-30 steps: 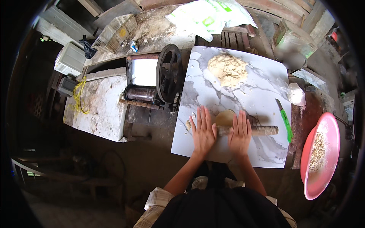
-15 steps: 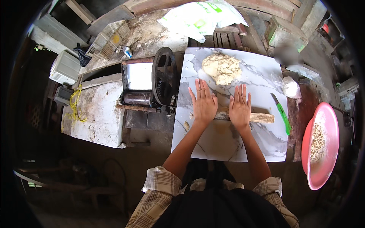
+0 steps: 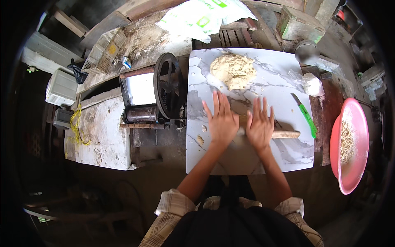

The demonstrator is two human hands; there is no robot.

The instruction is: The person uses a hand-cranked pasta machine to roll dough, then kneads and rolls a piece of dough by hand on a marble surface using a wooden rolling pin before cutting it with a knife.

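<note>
My left hand (image 3: 223,125) is palm down over the marbled board (image 3: 205,158), fingers stretched out and spread. Beside it, my right hand (image 3: 259,128) is also flat, with its fingers apart. A wooden rolling pin (image 3: 286,134) sticks out to the right from under my right hand; the rest of it is mostly hidden. Between my hands shows a small pale patch, too covered to make out. Beyond my fingertips rests a rough lump of pale dough (image 3: 233,71). A green-handled knife (image 3: 306,119) lies to the right.
A hand-cranked roller machine (image 3: 142,99) with a large wheel stands left of the board. Right of the board are a pink basin (image 3: 357,136) holding floury strips and a white plastic bag (image 3: 313,85). Dough scraps (image 3: 200,140) lie near the board's left edge.
Both hands have moved toward me over the board, and the rolling pin has come nearer with them. The view has shifted slightly. The dough lump and knife stay in place on the board.
</note>
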